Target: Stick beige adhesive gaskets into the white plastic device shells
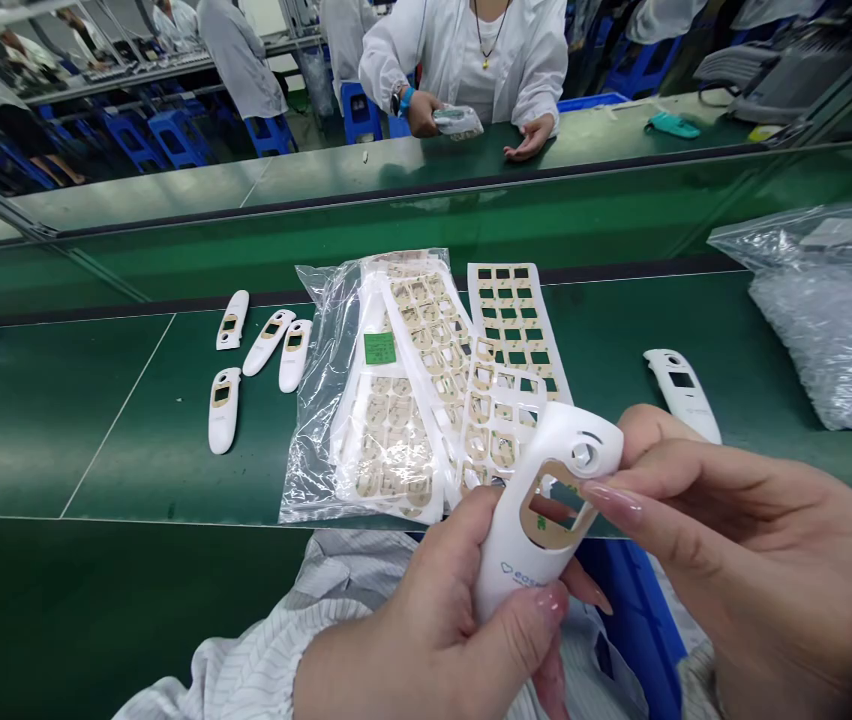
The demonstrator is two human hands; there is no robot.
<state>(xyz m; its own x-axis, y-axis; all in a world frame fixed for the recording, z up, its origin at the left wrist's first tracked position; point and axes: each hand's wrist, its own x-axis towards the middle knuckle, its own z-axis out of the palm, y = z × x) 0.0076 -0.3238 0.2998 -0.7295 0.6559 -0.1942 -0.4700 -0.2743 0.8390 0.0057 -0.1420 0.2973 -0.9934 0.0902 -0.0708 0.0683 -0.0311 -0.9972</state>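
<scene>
White casing [508,535], lower right of centre, looks light, stiff and slick — best taken by its side edges, where the left hand [433,620] grips it — while the right hand [726,530] pinches its upper edge.

On shell [507,530]: "eas" printed in blue beside small heart [506,568]; rest cannot be read. Marks on tan sticker [544,536], green note [379,349]: too small to be read.

The white casing [510,535] leans rightward in the left hand [437,615]; a tan frame [555,537] borders its open window.
</scene>
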